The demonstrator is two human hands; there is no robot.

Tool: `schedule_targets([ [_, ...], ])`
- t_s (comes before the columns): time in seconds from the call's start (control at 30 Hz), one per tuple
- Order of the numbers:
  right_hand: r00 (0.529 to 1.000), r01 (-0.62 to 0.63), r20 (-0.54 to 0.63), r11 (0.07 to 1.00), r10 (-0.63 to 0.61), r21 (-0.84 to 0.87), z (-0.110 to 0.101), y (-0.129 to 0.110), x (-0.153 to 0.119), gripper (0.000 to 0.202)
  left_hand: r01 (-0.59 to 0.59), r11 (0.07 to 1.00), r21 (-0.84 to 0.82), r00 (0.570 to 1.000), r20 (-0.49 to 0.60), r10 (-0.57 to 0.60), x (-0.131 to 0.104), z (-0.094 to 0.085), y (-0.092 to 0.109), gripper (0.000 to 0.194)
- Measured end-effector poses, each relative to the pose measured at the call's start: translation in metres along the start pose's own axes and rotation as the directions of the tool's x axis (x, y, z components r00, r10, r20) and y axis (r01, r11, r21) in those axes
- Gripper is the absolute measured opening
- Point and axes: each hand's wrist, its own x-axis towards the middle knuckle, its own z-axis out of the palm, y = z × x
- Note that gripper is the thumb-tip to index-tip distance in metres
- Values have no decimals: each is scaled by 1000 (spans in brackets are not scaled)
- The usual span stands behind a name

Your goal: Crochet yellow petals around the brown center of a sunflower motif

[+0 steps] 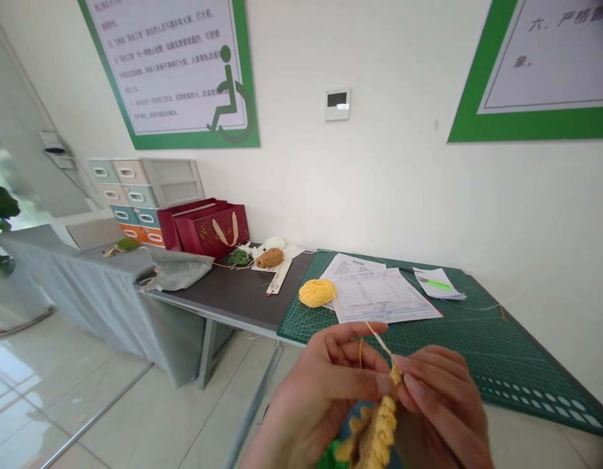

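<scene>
Low in the head view, my left hand [325, 384] pinches the edge of a yellow crochet piece [383, 426] between thumb and fingers. A strand of yellow yarn runs over its raised index finger. Close against it, my right hand [445, 397] is closed on a thin crochet hook [382, 342], mostly hidden by the fingers, whose pale shaft shows at the top stitches. Blue and green parts lie below the yellow stitches, partly covered by my hands. Beyond my left hand, a yellow yarn ball [317, 293] rests on the green cutting mat [506, 352].
Printed papers [384, 296] lie beside the ball, with a green cutter [435, 284] on smaller sheets. Farther left are a brown yarn ball [269, 258], green yarn [239, 256], a ruler-like strip [279, 277], a grey cloth [182, 270], red gift bags [208, 231] and drawer units [172, 179].
</scene>
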Motion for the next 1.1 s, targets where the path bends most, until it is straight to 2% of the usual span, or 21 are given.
schedule_targets([
  [0.03,996,-56,-69,993,63,102,6,-2,1,13,17,1000,-15,1000,15,-17,1,-1,0,69],
  [0.07,979,-169,-72,958,190,233,11,-4,3,6,15,1000,-11,1000,16,-15,1,-2,1,71],
  [0.1,950,-289,-14,891,313,350,16,-7,5,3,-4,1000,3,1000,7,4,1,-2,2,73],
  [0.17,870,-469,111,740,480,482,19,-11,11,10,-47,998,47,999,-5,47,-1,-3,4,74],
  [0.2,843,-515,152,692,516,505,18,-12,14,12,-62,995,73,998,-6,63,-1,-3,5,72],
  [0.27,826,-543,182,665,534,513,13,-13,18,13,-70,992,106,998,6,70,-2,-4,7,68],
  [0.57,849,-528,299,669,436,523,-4,-7,26,10,-57,989,134,996,73,47,3,-14,5,58],
  [0.8,857,-503,390,714,337,487,-16,4,33,12,-23,987,162,999,44,16,1,-7,9,57],
  [0.97,889,-357,419,851,183,386,-26,5,44,7,-11,979,202,1000,17,8,1,-5,10,60],
  [1.1,885,-168,464,959,44,229,-34,1,54,9,-17,974,224,1000,-5,19,1,-6,8,61],
])
